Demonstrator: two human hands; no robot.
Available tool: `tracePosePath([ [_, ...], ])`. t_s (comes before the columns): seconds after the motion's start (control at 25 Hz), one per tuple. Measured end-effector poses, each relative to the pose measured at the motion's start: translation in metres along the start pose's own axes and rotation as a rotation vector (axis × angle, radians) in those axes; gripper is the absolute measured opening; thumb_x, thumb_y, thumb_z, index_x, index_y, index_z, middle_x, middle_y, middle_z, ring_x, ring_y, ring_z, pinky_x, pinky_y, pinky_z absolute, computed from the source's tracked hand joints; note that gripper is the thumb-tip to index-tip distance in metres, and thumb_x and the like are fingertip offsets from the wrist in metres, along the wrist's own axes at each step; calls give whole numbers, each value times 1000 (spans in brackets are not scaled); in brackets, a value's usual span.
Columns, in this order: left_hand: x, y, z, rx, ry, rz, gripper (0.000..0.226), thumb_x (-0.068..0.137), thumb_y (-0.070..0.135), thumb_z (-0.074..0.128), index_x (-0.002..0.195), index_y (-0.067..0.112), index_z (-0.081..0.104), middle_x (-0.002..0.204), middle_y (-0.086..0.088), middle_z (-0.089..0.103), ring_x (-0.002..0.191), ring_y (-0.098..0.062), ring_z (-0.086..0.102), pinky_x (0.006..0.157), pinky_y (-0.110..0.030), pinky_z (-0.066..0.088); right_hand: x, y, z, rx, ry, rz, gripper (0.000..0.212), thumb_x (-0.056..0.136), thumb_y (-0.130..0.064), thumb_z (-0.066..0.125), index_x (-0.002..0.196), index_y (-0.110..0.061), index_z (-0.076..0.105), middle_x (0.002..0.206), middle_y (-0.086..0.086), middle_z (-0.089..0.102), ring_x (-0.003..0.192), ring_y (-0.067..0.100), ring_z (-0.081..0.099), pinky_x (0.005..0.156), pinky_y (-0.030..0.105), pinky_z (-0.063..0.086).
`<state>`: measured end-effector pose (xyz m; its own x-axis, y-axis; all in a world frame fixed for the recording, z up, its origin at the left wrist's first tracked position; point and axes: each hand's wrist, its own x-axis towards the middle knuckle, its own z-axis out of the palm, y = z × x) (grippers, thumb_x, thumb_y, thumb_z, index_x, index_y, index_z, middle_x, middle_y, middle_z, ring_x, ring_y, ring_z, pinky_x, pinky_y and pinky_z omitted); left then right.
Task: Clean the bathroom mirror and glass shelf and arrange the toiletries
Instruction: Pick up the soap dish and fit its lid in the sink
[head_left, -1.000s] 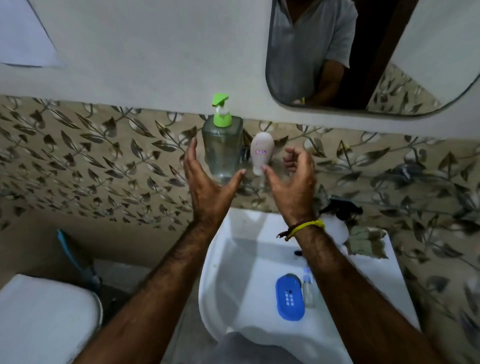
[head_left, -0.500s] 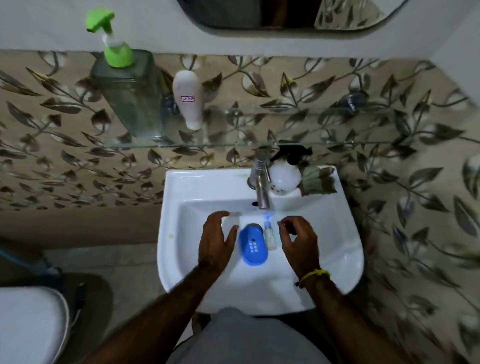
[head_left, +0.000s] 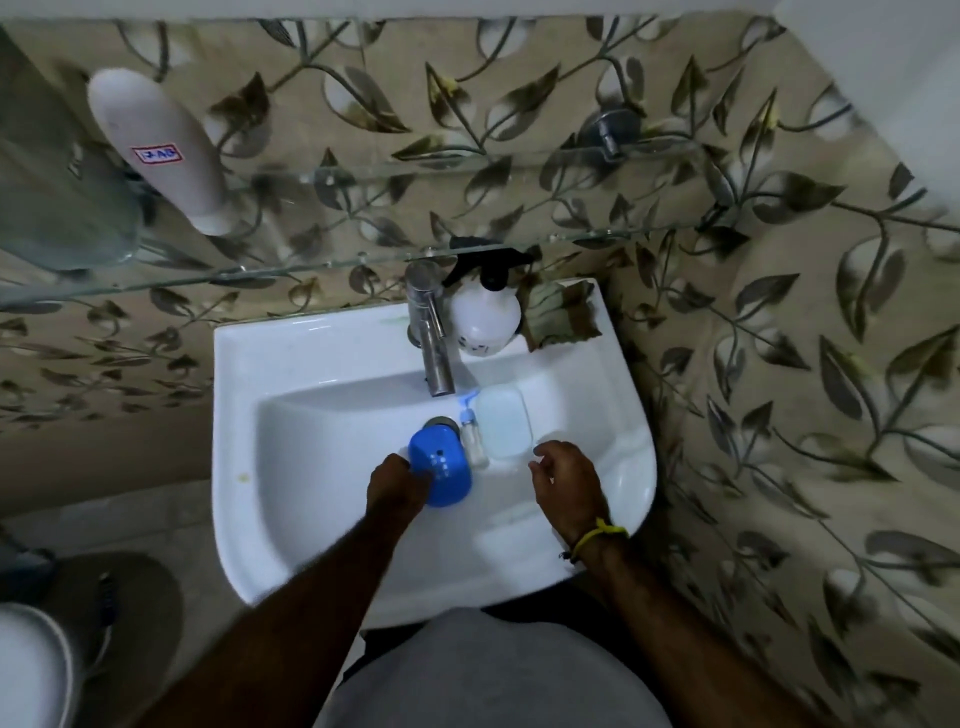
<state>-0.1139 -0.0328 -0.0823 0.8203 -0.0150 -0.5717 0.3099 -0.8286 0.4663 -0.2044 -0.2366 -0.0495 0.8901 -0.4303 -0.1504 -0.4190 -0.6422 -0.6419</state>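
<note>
Toiletries are only partly arranged: the left hand (head_left: 397, 486) grips a blue soap-case lid (head_left: 441, 475) in the sink (head_left: 270, 519), the right hand (head_left: 569, 480) hovers loose and empty near the pale soap tray (head_left: 503, 423) and small vial (head_left: 471, 434), while a white bottle (head_left: 161, 150) already stands on the glass shelf (head_left: 519, 208).

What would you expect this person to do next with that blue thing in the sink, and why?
Probably lift the blue soap-case lid up to the glass shelf. The left hand already grips it, and only the bottles stand on the shelf at its left end, while the right hand hovers free.
</note>
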Motion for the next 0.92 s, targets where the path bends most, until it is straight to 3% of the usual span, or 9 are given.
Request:
tracePosePath([
  [0.2,9,6,3,-81,35,-170,35,83,22,69,110,1,63,114,-17,69,107,-34,64,85,-36,53,26,5,-1,-136,-136,74,41,89,-17,65,126,-2,57,126,18,58,118,35,54,103,42,42],
  [0.4,-10,9,-6,-339,131,-243,27,84,20,71,104,6,60,109,-13,68,104,-31,63,80,-31,47,56,-10,20,-244,-185,97,47,93,-24,62,128,5,52,131,24,54,125,38,49,104,38,35],
  [0.56,-27,-5,-21,-375,216,-189,27,79,21,78,80,20,51,87,-1,62,88,-25,62,76,-32,46,76,-17,34,-287,-152,218,52,86,-25,68,124,4,49,125,25,57,119,40,53,98,44,43],
  [0.68,-37,-11,-33,-343,269,-134,28,79,23,79,82,17,52,84,3,60,78,-16,56,67,-24,41,82,-22,37,-291,-88,261,32,80,-10,62,109,1,57,113,25,63,108,42,61,90,46,52],
  [0.76,-39,-14,-37,-332,261,-115,30,78,25,81,82,16,52,83,3,60,74,-15,57,61,-21,41,77,-28,37,-269,1,271,36,82,-7,55,117,4,53,112,27,62,105,44,61,88,48,50],
  [0.84,-38,-14,-38,-374,218,-115,33,75,25,83,78,18,52,83,0,61,72,-18,60,64,-30,54,69,-34,34,-334,60,221,48,88,-8,52,132,7,43,109,28,63,100,46,62,83,49,49],
  [0.92,-38,-9,-41,-460,148,-127,35,71,20,86,74,17,51,82,-7,63,68,-24,63,67,-42,61,62,-37,26,-377,126,88,50,83,-1,57,130,10,46,92,27,65,83,45,66,67,45,52],
])
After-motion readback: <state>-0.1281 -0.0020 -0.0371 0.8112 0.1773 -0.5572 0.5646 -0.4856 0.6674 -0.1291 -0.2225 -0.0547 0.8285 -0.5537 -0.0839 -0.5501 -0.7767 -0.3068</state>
